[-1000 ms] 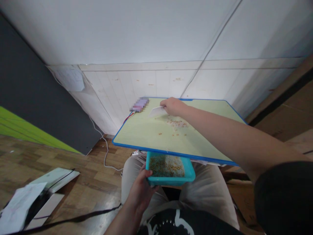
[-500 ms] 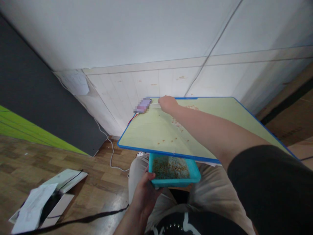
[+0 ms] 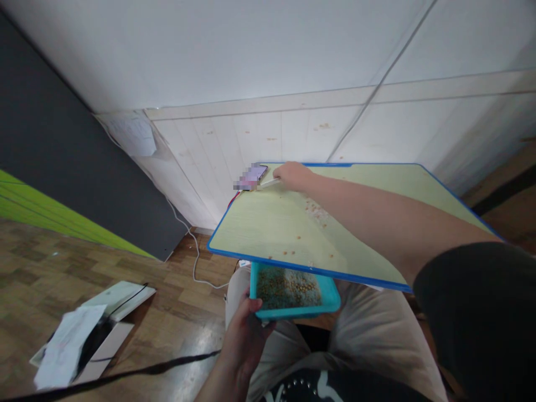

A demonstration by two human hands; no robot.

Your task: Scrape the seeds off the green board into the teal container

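Person's right hand [image 3: 293,176] has fingers pinched on a white card [image 3: 270,183] over a greenish table [image 3: 259,223] by a kinda scuffed wall [image 3: 297,134], left hand [image 3: 250,329] clamped on a teal tub [image 3: 330,297].

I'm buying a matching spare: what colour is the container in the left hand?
The container is turquoise; the head view shows it.

passable: board [image 3: 247,229], near left | obstacles: phone [image 3: 253,176], far left; forearm [image 3: 368,209], right
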